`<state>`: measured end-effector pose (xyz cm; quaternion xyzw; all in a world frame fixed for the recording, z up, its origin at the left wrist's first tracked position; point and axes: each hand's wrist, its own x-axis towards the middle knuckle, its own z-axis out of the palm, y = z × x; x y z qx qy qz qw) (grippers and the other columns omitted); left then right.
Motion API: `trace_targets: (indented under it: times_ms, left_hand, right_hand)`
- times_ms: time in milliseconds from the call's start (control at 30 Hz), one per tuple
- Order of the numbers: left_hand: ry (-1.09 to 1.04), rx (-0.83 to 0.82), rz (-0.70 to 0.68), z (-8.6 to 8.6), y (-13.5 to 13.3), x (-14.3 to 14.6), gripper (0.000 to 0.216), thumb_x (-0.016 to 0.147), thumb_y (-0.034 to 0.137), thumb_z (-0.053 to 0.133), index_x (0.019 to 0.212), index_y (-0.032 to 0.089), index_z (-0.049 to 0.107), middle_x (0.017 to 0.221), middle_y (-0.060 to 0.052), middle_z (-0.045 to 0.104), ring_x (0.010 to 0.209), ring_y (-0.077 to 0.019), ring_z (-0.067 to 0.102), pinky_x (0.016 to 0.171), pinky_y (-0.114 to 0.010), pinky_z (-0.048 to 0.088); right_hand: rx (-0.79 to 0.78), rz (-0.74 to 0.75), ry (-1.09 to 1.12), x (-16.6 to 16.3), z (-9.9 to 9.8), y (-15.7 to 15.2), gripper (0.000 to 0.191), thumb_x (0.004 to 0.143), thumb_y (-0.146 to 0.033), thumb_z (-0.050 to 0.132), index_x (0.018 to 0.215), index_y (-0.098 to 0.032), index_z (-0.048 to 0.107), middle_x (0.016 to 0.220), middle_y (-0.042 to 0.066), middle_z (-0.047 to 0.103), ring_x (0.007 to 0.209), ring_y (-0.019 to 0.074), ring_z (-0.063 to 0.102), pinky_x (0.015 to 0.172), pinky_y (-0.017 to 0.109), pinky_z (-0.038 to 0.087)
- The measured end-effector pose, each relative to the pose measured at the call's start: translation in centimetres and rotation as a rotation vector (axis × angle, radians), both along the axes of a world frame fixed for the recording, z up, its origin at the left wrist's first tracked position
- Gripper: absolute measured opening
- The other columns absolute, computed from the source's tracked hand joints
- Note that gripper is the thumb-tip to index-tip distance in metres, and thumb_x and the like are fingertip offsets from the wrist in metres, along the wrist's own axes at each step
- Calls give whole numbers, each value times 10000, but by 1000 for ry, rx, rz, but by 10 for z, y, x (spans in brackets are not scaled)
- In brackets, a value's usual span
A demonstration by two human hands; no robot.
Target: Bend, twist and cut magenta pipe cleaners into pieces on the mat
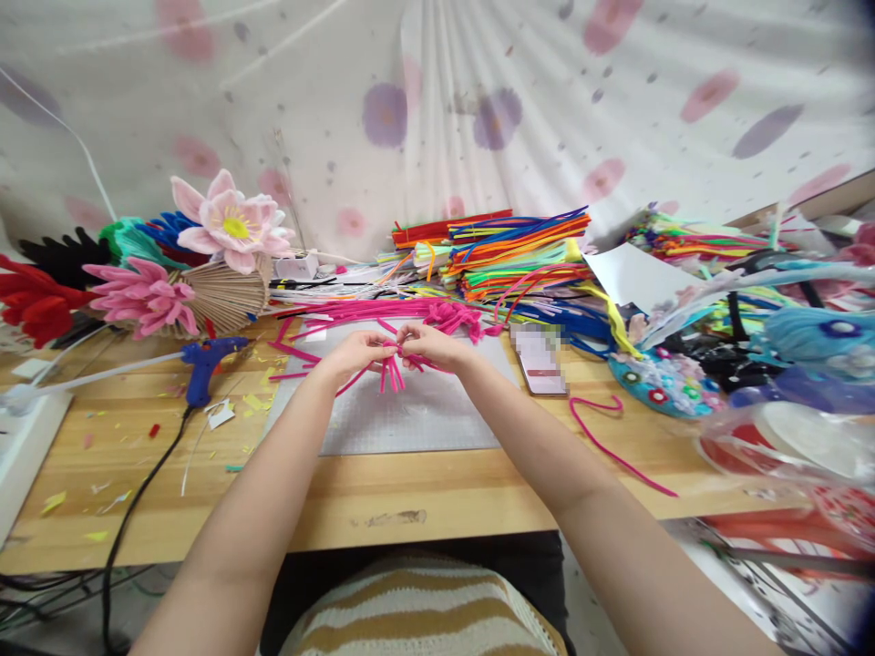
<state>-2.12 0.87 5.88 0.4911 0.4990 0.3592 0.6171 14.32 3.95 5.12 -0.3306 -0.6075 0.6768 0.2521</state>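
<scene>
Above a grey cutting mat (437,433), my left hand (362,353) and my right hand (427,348) meet with their fingertips close together. Both pinch a small bunch of magenta pipe cleaners (392,375), whose ends hang down between the hands and stick out to the sides. How the stems join is hidden by the fingers. Behind the hands, more magenta pipe cleaners (369,310) lie along the mat's far edge, with a curled magenta piece (455,318) at their right.
A blue glue gun (201,369) with a black cord lies at left, near pipe-cleaner flowers (229,223). Bundles of coloured pipe cleaners (519,251) are stacked at the back. A phone (540,360) and a bent magenta pipe cleaner (615,446) lie right; a decorated blue piece (660,383) sits beyond.
</scene>
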Motion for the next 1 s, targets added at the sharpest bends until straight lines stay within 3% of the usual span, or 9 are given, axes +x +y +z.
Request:
trace_targets:
  times_ms: [200, 333, 433, 533, 667, 800, 1000]
  left_hand:
    - [-133, -3, 222, -6, 0, 5, 222, 578, 266, 748, 717, 122, 654, 650, -53, 670, 543, -143, 615, 579, -276, 504]
    - [-306, -79, 346, -14, 4, 10, 138, 634, 208, 702, 697, 102, 640, 630, -64, 666, 550, -142, 618, 597, -273, 516]
    - [-453, -118, 564, -17, 8, 18, 36, 671, 113, 640, 653, 110, 608, 566, -19, 631, 511, -98, 581, 568, -221, 503]
    - [-602, -174, 691, -17, 10, 29, 117, 731, 65, 556, 638, 127, 593, 522, 3, 594, 489, -78, 554, 540, -191, 486]
    - [-648, -49, 808, -20, 8, 44, 134, 746, 51, 555, 664, 143, 608, 588, 13, 616, 552, -57, 569, 605, -162, 471]
    - [-624, 16, 794, -27, 7, 50, 99, 779, 136, 562, 709, 155, 630, 682, 6, 648, 626, -65, 595, 695, -191, 469]
    - [-699, -100, 536, -30, 8, 35, 212, 853, 194, 463, 788, 130, 654, 795, -43, 679, 747, -84, 626, 776, -200, 470]
  right_hand:
    - [-32, -14, 58, -2, -6, 1, 205, 633, -198, 659, 737, -146, 489, 547, -31, 556, 471, 89, 539, 473, 216, 435]
    - [-12, -146, 93, -8, -11, 4, 220, 619, -270, 685, 680, -137, 521, 517, -38, 531, 448, 69, 487, 460, 209, 412]
    - [45, -272, 26, -16, -15, 3, 198, 629, -299, 677, 664, -132, 576, 524, -39, 527, 467, 55, 464, 469, 192, 403]
    - [151, -364, -100, -26, -23, 3, 144, 644, -287, 655, 653, -145, 631, 534, -34, 548, 497, 61, 472, 495, 189, 403]
    - [168, -454, -92, -37, -36, 1, 103, 651, -262, 619, 660, -169, 664, 604, -28, 593, 560, 78, 507, 544, 198, 410]
    - [46, -497, 59, -43, -40, -3, 125, 636, -264, 611, 701, -167, 656, 664, -28, 607, 617, 85, 524, 567, 195, 408]
    - [-109, -490, 187, -34, -30, -4, 83, 614, -221, 642, 618, -150, 600, 571, -36, 567, 545, 77, 504, 565, 207, 405]
